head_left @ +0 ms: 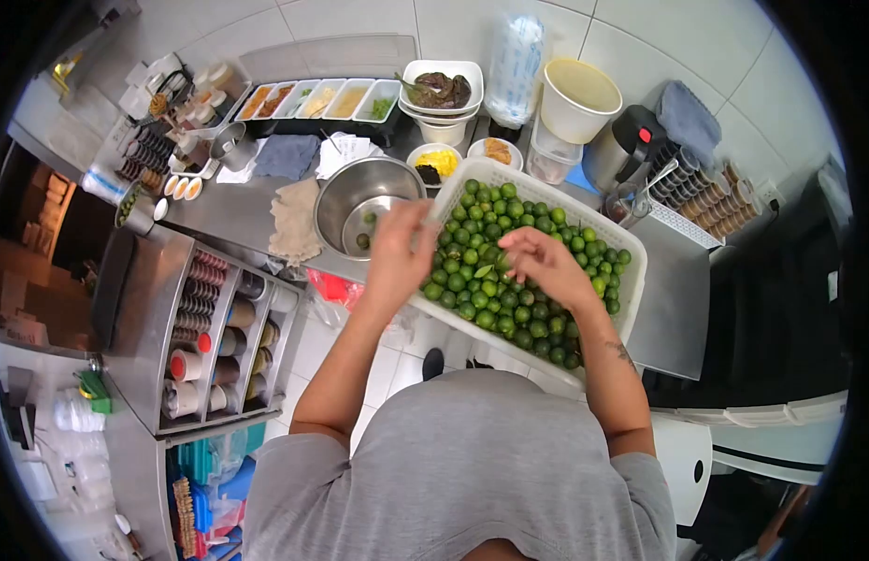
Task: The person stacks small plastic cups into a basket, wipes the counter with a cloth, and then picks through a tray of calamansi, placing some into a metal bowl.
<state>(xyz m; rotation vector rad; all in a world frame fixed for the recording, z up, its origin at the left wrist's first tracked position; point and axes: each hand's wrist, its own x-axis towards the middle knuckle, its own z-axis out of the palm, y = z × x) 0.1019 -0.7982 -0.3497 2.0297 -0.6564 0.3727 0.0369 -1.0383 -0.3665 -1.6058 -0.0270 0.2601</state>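
Observation:
A white plastic crate (637, 323) heaped with green limes (490, 290) sits tilted in front of me. Over the limes is my right hand (551, 266), its fingers bent but apart, with nothing plainly held. My left hand (402, 248) is between the crate and a steel bowl (333, 201), overlapping the bowl's right rim in view. Motion blurs its fingers, so whether it holds anything cannot be made out. A few limes (363, 240) lie at the bottom of the bowl.
A beige cloth (295, 222) lies left of the bowl. Behind are topping trays (317, 101), stacked white dishes (441, 114), a bowl of yellow food (438, 163) and a cream bucket (581, 98). A thermal jug (624, 150) stands right. Cup shelves (224, 341) are lower left.

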